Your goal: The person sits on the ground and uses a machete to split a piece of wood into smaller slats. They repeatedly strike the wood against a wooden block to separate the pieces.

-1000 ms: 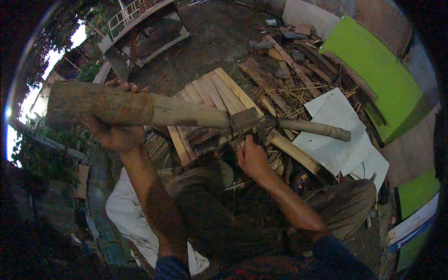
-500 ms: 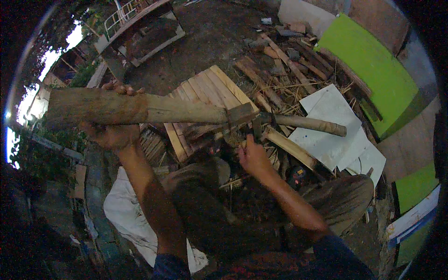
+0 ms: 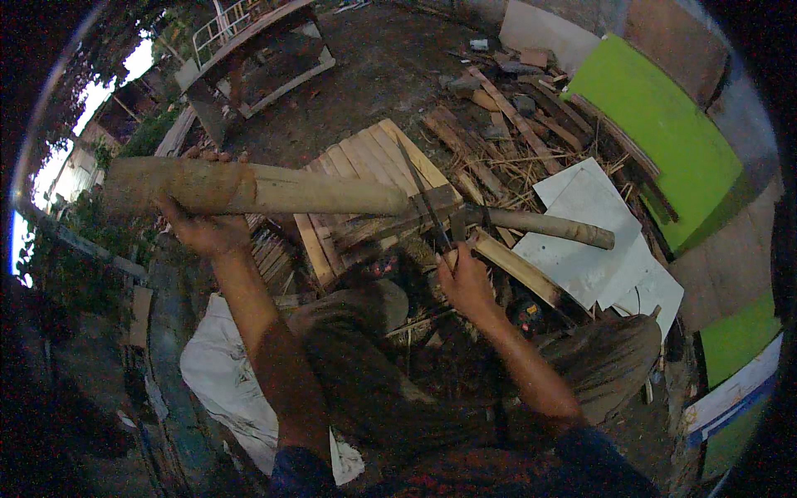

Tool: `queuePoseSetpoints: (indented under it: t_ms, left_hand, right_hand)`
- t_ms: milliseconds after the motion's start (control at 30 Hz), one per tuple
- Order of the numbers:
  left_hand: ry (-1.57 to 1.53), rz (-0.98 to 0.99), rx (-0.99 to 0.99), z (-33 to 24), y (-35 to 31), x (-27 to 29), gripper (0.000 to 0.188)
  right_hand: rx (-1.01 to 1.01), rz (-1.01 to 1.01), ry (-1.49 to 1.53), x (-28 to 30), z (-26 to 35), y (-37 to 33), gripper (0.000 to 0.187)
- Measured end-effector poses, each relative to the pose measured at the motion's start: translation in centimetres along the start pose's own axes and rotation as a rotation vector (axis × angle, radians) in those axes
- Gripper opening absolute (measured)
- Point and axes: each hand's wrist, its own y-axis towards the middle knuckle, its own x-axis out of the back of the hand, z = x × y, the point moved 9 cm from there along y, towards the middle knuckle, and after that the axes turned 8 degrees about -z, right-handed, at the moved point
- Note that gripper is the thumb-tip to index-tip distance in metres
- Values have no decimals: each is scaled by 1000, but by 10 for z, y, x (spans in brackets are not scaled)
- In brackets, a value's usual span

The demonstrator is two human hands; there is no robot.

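Note:
My left hand (image 3: pixel 207 228) is closed around the broad end of a pale, shaped piece of wood (image 3: pixel 324 190), the thumb below and fingertips over its top edge. The wood lies level across the view, its right end by a dark wooden block (image 3: pixel 436 202). In my right hand (image 3: pixel 466 286) is a long knife with a dark, thin blade (image 3: pixel 422 192) and a light handle. Its blade points up and away, beside the wood's right end; whether they touch I cannot tell. Past the block extends a round stick (image 3: pixel 556 227); how it joins there is hidden.
A slatted wooden board (image 3: pixel 365 158) lies just beyond the wood. Scrap timber and straw (image 3: pixel 515 124) are heaped at far right, with white sheets (image 3: pixel 585 236) and a green panel (image 3: pixel 664 137) alongside. A white sack (image 3: pixel 228 378) lies by my left leg; a bench frame (image 3: pixel 274 66) stands far left.
My right hand has shifted slightly right and down, and the knife's blade now shows clearly, pointing up. The shaped wood in my left hand has moved a little to the right.

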Motion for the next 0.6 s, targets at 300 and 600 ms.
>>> queuePoseSetpoints:
  t_ms: [300,600]
  left_hand:
    - [325,-564,-89,1,-9,44,72]
    - [102,-477,-34,4,-24,26,68]
  right_hand:
    - [28,70,4,-11,21,-6,39]
    - [-57,180,-229,-36,-3,-15,39]
